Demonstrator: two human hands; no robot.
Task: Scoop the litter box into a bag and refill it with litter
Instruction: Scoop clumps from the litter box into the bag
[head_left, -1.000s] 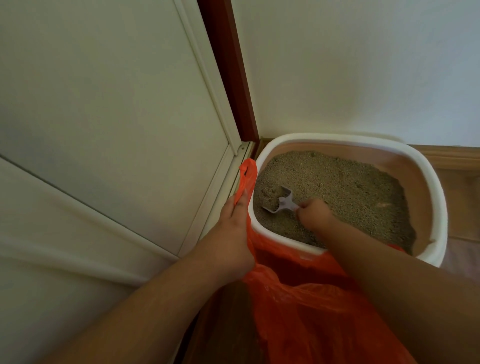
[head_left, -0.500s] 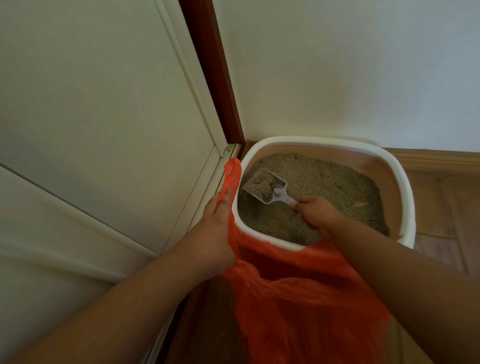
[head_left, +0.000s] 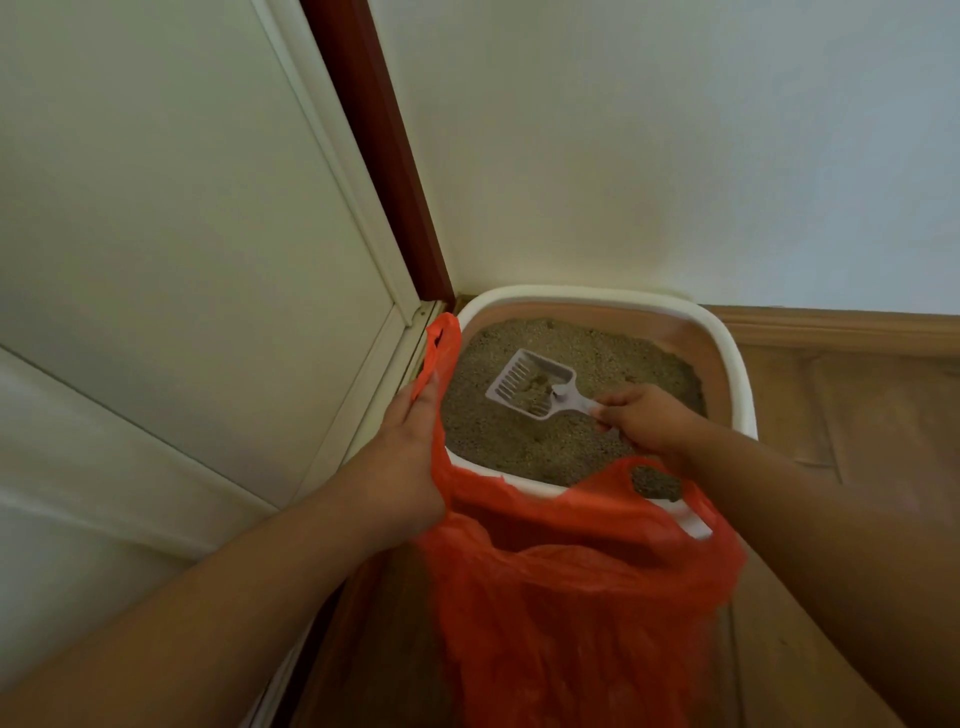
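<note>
A white-rimmed litter box (head_left: 735, 364) full of grey-brown litter (head_left: 613, 358) stands in the corner of the room. My right hand (head_left: 647, 418) grips the handle of a pale slotted scoop (head_left: 530, 387), held level above the litter with a few clumps in it. My left hand (head_left: 405, 457) pinches one handle of an orange plastic bag (head_left: 571, 597) against the box's left rim. The bag hangs open in front of the box, its other handle draped over the near rim.
A white panelled door (head_left: 182, 234) with a dark red frame strip (head_left: 379, 156) is close on the left. A white wall (head_left: 675, 156) stands behind the box. Wooden floor (head_left: 857, 415) and skirting lie to the right.
The scoop has come up out of the litter, where it was dug in a second ago, and now sits level with clumps in it. My left hand has kept hold of the bag handle.
</note>
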